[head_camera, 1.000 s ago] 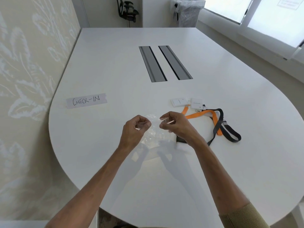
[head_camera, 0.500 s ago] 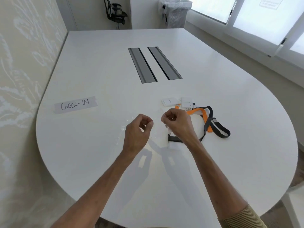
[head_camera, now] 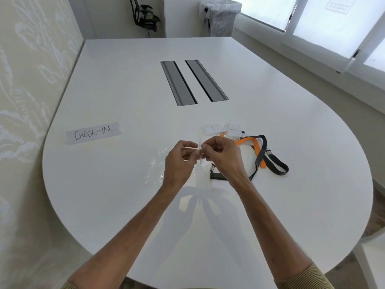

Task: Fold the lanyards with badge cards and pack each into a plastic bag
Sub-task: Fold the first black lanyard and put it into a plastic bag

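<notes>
My left hand (head_camera: pixel 180 161) and my right hand (head_camera: pixel 224 156) meet above the white table (head_camera: pixel 125 90), both pinching the top edge of a clear plastic bag (head_camera: pixel 200 163) that hangs between them. More clear plastic (head_camera: pixel 155 168) lies on the table left of my left hand. An orange lanyard (head_camera: pixel 257 148) and a black lanyard (head_camera: pixel 277 165) lie tangled to the right of my right hand. Two white badge cards (head_camera: pixel 213 129) (head_camera: pixel 235 129) lie just beyond the lanyards. A black strap end with a metal clip (head_camera: pixel 216 175) shows under my right wrist.
A paper label reading CHECK-IN (head_camera: pixel 93 133) lies at the left. Two grey cable slots (head_camera: pixel 193 82) run down the table's middle. A patterned wall stands at the left, windows at the right, a black chair (head_camera: pixel 144 15) and a lined bin (head_camera: pixel 220 17) beyond the far edge.
My two hands have come closer together, fingertips now almost touching on the bag's edge. The view has shifted slightly; the lanyards and cards have stayed where they were.
</notes>
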`<action>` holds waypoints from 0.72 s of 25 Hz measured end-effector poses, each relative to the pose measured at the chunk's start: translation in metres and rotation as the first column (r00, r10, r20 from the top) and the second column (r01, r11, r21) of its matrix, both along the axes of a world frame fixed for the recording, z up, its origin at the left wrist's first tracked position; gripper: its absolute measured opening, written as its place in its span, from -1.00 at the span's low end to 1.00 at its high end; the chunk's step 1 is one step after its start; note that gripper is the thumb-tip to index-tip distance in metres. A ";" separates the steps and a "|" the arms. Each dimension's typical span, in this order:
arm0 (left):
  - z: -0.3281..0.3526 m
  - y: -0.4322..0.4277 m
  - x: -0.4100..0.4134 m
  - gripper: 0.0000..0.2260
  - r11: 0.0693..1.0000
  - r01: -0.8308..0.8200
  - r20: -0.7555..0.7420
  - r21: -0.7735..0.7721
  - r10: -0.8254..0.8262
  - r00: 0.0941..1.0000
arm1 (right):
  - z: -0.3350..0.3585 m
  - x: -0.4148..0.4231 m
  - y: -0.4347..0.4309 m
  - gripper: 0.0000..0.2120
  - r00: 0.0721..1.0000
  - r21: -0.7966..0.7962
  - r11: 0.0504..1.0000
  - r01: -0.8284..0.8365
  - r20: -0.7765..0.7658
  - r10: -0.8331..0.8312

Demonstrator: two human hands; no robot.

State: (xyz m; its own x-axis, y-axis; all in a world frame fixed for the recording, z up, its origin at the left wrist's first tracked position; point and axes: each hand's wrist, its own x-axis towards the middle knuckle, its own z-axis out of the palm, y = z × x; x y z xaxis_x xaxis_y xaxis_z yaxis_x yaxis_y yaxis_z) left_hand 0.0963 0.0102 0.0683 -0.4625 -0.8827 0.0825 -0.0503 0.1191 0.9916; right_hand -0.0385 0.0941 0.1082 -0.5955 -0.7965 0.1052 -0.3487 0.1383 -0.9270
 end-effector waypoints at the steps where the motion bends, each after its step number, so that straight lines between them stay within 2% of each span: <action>1: 0.000 0.000 0.000 -0.89 1.000 -0.003 0.005 -0.003 0.003 1.000 | 0.000 0.000 0.001 -0.90 1.000 -0.001 1.000 0.000 0.011 0.000; 6: 0.000 0.002 -0.002 -0.94 0.999 0.028 0.016 0.024 -0.028 0.999 | -0.004 0.002 0.001 -0.91 1.000 0.028 1.000 0.002 0.013 -0.002; 12: 0.001 0.004 -0.003 -0.82 0.996 0.064 -0.012 0.068 -0.063 0.998 | -0.010 0.000 0.003 -0.85 1.000 0.072 0.997 -0.014 0.026 0.012; 18: 0.000 0.001 -0.007 -0.85 0.990 0.078 -0.034 0.121 -0.074 0.997 | -0.014 -0.001 0.003 -0.84 0.997 0.102 0.995 0.002 -0.071 0.005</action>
State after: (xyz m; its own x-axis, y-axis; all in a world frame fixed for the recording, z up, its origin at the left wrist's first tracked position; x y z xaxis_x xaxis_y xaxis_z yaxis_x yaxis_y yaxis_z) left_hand 0.0893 0.0111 0.0683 -0.5274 -0.8495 -0.0094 -0.0162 -0.0011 0.9999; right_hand -0.0391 0.0972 0.0941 -0.5879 -0.8063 0.0656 -0.4136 0.2299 -0.8810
